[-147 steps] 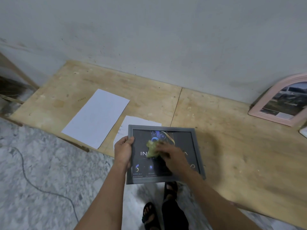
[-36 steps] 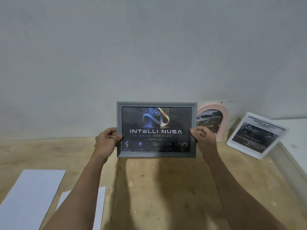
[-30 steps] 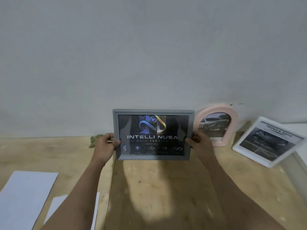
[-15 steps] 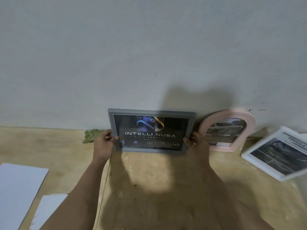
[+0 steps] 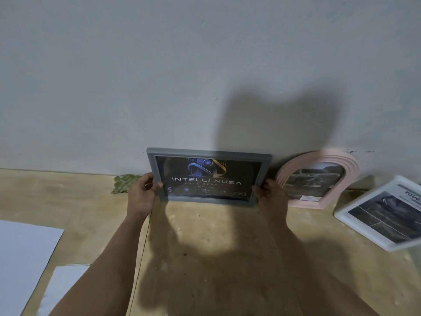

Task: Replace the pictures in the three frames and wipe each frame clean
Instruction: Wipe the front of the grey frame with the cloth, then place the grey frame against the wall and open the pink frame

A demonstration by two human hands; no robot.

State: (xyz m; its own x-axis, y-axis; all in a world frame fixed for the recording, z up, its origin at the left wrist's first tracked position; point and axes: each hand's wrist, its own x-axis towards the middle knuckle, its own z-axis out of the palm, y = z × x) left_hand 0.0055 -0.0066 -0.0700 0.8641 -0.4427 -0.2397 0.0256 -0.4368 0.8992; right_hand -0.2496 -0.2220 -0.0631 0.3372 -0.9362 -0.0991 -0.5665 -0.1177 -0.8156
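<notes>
A grey frame [image 5: 208,177] with a dark "INTELLI NUSA" picture stands on the wooden board, its top leaning at the wall. My left hand [image 5: 142,195] grips its left edge and my right hand [image 5: 268,193] grips its lower right corner. A pink arched frame [image 5: 319,179] with a car picture leans on the wall just to the right. Further right a white frame [image 5: 382,213] with a printed sheet lies tilted. A crumpled green cloth [image 5: 123,183] lies by the wall, left of my left hand.
The wooden board [image 5: 216,258] runs under everything, with a seam near the left forearm. Two white sheets of paper [image 5: 20,258] lie at the front left. The grey wall [image 5: 205,76] rises directly behind the frames.
The grey frame went from flat, being wiped with the cloth, to upright in both hands. It then moved down and back to the wall. The cloth now lies by the wall.
</notes>
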